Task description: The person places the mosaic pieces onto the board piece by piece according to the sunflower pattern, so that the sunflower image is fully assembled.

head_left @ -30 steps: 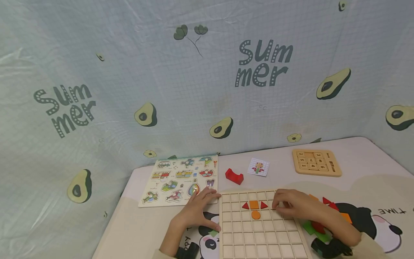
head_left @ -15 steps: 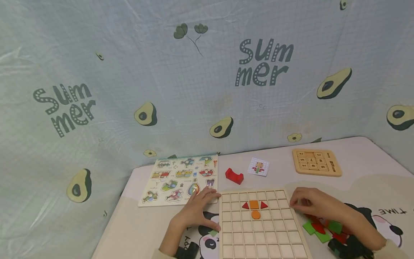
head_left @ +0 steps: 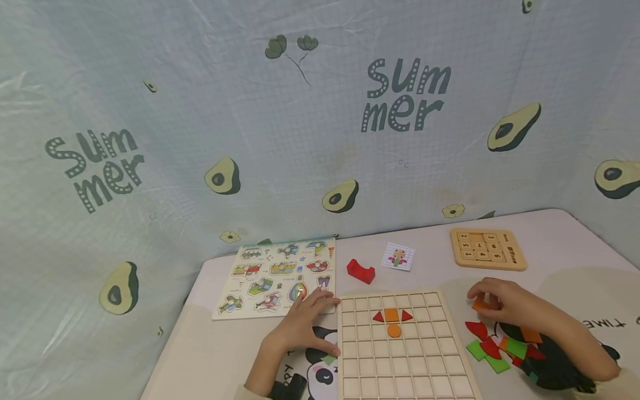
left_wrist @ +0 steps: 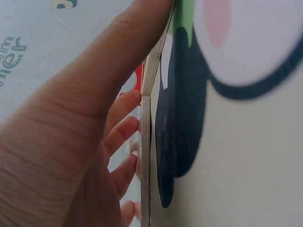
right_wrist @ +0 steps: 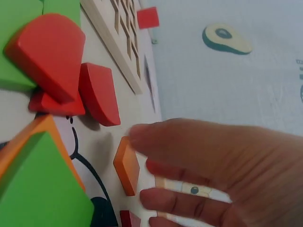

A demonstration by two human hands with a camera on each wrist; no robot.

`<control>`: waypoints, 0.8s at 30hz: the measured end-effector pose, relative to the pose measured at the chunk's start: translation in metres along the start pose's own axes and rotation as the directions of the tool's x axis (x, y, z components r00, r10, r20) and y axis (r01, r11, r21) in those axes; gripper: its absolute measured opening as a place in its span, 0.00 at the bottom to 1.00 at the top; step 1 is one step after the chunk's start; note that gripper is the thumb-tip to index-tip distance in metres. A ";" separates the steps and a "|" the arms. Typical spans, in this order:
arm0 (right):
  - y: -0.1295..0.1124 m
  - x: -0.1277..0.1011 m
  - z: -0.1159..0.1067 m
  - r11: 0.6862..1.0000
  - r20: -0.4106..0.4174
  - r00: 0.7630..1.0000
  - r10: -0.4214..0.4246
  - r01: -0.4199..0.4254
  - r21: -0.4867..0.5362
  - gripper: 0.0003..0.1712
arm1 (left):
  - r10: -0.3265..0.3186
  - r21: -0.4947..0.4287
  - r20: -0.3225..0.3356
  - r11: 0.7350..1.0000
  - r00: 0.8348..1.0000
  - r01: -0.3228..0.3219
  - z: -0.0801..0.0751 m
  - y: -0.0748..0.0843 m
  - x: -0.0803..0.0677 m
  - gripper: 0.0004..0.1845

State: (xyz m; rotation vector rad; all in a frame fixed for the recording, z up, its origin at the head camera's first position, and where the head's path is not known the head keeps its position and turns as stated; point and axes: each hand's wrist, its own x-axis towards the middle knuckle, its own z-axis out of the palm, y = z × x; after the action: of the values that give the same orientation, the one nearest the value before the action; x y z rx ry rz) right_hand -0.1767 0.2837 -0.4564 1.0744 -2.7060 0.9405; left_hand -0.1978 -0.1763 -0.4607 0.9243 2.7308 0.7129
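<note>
The left hand point(head_left: 300, 325) lies flat, fingers straight and spread, pressing the left edge of the one grid board point(head_left: 400, 347), which carries four pieces — two red triangles, one orange square, one orange circle. The right hand point(head_left: 500, 303), right of the board, curls its fingers round one orange piece point(head_left: 479, 304) — just above the table.

I see both hands bare: left hand point(head_left: 302, 325), right hand point(head_left: 500, 303). Black wrist units at 6 o'clock; beige sleeve edges.
</note>
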 end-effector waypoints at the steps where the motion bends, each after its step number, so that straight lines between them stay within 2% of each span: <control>1: 0.000 -0.001 0.000 1.000 0.005 1.000 0.009 -0.009 -0.004 0.16 | 0.004 0.000 -0.002 1.000 1.000 -0.004 0.000 0.000 0.000 0.49; 5: 0.001 -0.002 0.000 0.998 0.020 0.998 0.061 -0.061 -0.023 0.17 | 0.012 0.001 -0.004 1.000 1.000 -0.012 0.000 -0.001 0.000 0.49; 9: 0.000 -0.001 -0.002 0.986 0.057 0.984 0.168 -0.166 -0.033 0.15 | 0.011 0.004 -0.001 1.000 1.000 -0.011 0.000 -0.001 0.000 0.50; 11: -0.001 -0.001 -0.003 0.981 0.074 0.978 0.194 -0.192 -0.029 0.15 | 0.008 0.006 0.000 1.000 1.000 -0.008 0.000 -0.001 0.000 0.50; 20: -0.006 0.002 0.001 0.968 0.060 0.966 0.251 -0.250 -0.015 0.14 | -0.013 0.001 0.002 1.000 1.000 0.013 -0.001 0.002 0.000 0.49; 24: -0.007 0.002 0.004 0.974 0.039 0.973 0.227 -0.226 -0.022 0.15 | -0.016 0.001 0.003 1.000 1.000 0.016 -0.001 0.002 0.000 0.49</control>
State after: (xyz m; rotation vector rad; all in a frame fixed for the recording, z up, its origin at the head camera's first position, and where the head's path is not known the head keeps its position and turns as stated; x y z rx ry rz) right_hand -0.1731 0.2761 -0.4551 0.8017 -2.9117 0.9313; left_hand -0.1969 -0.1756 -0.4588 0.9021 2.7328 0.7061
